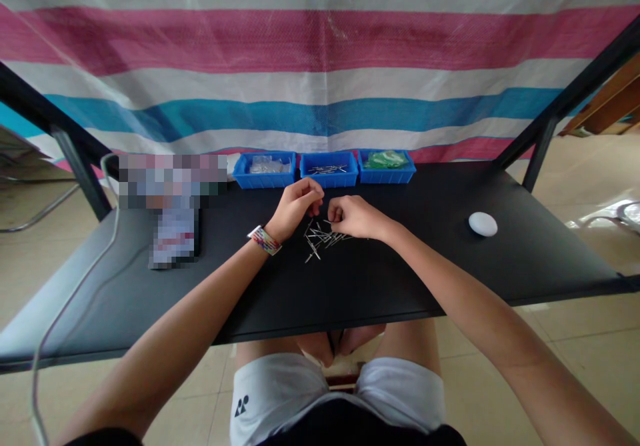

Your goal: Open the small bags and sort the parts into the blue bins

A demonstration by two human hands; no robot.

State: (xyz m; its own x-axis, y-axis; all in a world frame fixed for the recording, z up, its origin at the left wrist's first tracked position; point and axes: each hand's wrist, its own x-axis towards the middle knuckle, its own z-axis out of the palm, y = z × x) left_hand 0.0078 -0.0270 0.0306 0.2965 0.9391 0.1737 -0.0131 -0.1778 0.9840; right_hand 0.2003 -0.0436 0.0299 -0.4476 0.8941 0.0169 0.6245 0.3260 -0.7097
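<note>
A loose pile of thin silvery metal pins point(316, 238), rivet-like in shape, lies on the black table in front of me. Above the pile's far left side, my left hand point(299, 205) is closed, thumb and fingers pinched together. Whatever is in that pinch is too small to make out. My right hand point(356, 217) is closed too, its curled fingers over the far right part of the pile and hiding some pins. A pin end shows by its fingertips, but whether they grip it is unclear. The two hands are close together but apart.
Three blue bins stand along the back: a left bin point(265, 180) with clear plastic bags, a middle bin point(329, 180) with metal pins, a right bin point(387, 175) with green pieces. A white oval object point(483, 224) lies right. A cable point(83, 279) crosses the table's left side.
</note>
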